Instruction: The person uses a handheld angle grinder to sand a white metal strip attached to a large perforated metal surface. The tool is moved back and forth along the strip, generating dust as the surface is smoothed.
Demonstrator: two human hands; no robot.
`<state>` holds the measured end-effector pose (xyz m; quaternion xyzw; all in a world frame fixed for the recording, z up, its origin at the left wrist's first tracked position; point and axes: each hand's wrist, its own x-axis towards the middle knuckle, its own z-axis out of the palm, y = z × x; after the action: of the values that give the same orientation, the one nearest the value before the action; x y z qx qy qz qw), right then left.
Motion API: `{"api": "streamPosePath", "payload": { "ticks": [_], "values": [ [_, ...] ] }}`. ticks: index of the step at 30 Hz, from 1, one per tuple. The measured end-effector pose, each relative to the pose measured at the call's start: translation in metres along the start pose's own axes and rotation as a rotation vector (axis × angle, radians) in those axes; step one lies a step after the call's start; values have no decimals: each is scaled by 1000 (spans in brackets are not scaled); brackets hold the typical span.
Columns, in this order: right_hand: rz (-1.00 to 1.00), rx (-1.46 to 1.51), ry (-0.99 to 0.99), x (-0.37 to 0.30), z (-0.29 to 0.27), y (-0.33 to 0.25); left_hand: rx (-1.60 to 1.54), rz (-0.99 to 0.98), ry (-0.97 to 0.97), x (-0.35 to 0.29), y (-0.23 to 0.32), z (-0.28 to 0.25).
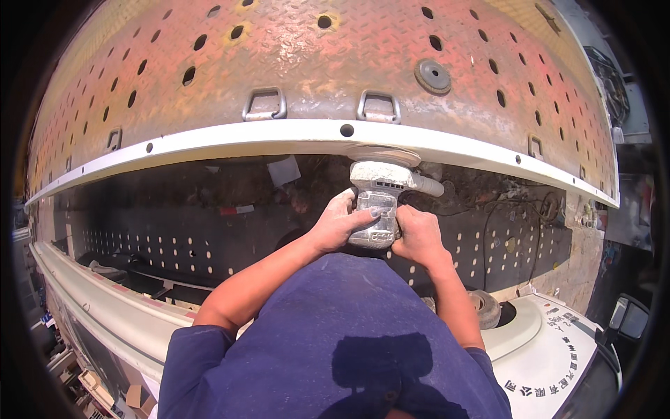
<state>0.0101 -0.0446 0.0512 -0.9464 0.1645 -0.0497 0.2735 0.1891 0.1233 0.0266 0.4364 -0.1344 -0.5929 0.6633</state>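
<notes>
A dusty white orbital sander (379, 183) is in front of my chest, its round pad (382, 155) against or very close to the white metal edge (293, 134) of a flatbed. My left hand (340, 225) grips the sander's body from the left, thumb across its top. On the other side my right hand (419, 234) is closed at the tool's rear; its fingertips are partly hidden. A stubby grey outlet (426, 185) sticks out to the right of the sander's head.
Beyond the edge lies a worn red-and-yellow perforated bed (293, 63) with metal tie-down rings (379, 108) and a loose grey disc (433, 76). Below the edge are a black perforated panel (272, 230), cables (513, 209) and a paper scrap (284, 170). A white vehicle panel (537, 349) is at lower right.
</notes>
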Motion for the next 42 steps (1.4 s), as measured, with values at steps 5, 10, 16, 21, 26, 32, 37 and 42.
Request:
{"api": "streamPosePath", "payload": {
  "ticks": [5, 10, 16, 21, 26, 32, 37, 42],
  "values": [
    [-45, 19, -31, 20, 15, -26, -17, 1, 172, -25, 33, -9],
    [-43, 26, -85, 43, 36, -66, -36, -28, 233, -51, 55, -44],
    [-106, 50, -134, 74, 77, -115, -124, -7, 306, -96, 83, -90],
    [-145, 38, -228, 110, 96, -174, -85, 47, 322, -137, 117, -134],
    [-196, 34, -316, 131, 110, -206, -99, 57, 408, -161, 140, -151],
    [-123, 55, -353, 125, 101, -204, -104, 42, 403, -155, 140, -143],
    [-56, 66, -265, 93, 86, -161, -122, -17, 341, -121, 117, -112],
    [15, 45, -219, 62, 48, -118, -112, -57, 266, -83, 85, -71]
  ]
}}
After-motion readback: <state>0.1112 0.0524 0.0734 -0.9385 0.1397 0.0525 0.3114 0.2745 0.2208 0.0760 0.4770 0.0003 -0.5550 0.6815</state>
